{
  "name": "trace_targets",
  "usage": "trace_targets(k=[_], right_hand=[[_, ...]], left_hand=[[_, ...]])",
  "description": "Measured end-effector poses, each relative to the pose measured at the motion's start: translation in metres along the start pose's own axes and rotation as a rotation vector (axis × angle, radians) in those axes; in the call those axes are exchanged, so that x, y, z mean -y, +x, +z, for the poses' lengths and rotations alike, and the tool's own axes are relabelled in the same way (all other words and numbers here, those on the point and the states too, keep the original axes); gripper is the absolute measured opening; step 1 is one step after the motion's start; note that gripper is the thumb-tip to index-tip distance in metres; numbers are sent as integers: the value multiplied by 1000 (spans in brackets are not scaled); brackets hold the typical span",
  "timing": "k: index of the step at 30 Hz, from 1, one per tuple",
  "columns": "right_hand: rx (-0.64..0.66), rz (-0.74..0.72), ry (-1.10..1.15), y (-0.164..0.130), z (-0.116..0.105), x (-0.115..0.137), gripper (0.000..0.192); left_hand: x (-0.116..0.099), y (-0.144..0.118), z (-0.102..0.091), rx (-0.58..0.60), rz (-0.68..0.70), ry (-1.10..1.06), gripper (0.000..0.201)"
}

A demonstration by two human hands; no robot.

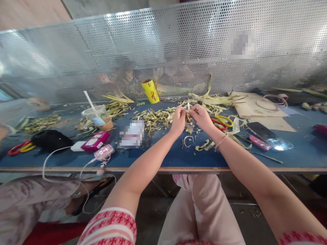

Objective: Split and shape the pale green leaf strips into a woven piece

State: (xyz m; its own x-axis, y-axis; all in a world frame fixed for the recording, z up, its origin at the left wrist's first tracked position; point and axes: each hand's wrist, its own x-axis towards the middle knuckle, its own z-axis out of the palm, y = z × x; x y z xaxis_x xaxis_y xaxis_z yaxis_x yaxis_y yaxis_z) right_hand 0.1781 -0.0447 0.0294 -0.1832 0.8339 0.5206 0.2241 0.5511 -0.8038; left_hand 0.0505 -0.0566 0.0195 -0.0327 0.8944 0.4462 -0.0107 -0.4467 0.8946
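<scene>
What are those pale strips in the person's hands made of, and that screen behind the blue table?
The strips between the left hand and right hand look like dried plant leaf: pale green-yellow, matte, fibrous, curling where cut. The screen appears to be sheet metal: silvery, shiny, punched with even round holes. The table top looks like a smooth blue coating, perhaps laminate.

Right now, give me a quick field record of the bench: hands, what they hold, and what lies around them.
left hand: raised over the blue table, fingers pinched on a pale leaf strip
right hand: pinching the same strip from the other side
scissors: red and yellow handles, lying just right of the right hand, untouched
leaf scraps: heap behind and left of the hands; curled trimmings nearer the table edge
phone: flat, to the right
plastic cup: with straw, to the left
yellow roll: at the perforated screen
</scene>
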Motion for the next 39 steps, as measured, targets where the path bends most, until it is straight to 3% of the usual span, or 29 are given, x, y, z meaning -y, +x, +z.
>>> trace_targets(k=[13,20,30,39], right_hand=[[-49,-5,-159,-3,8,12,22],[-46,81,-182,-2,0,9,19],[9,79,-210,-2,-8,12,14],[38,47,-254,-4,3,20,10]], left_hand=[[4,4,6,-154,-100,17,22],[2,3,0,-37,31,63,26],[3,2,-2,17,53,121,28],[8,7,-3,-193,-16,47,28]])
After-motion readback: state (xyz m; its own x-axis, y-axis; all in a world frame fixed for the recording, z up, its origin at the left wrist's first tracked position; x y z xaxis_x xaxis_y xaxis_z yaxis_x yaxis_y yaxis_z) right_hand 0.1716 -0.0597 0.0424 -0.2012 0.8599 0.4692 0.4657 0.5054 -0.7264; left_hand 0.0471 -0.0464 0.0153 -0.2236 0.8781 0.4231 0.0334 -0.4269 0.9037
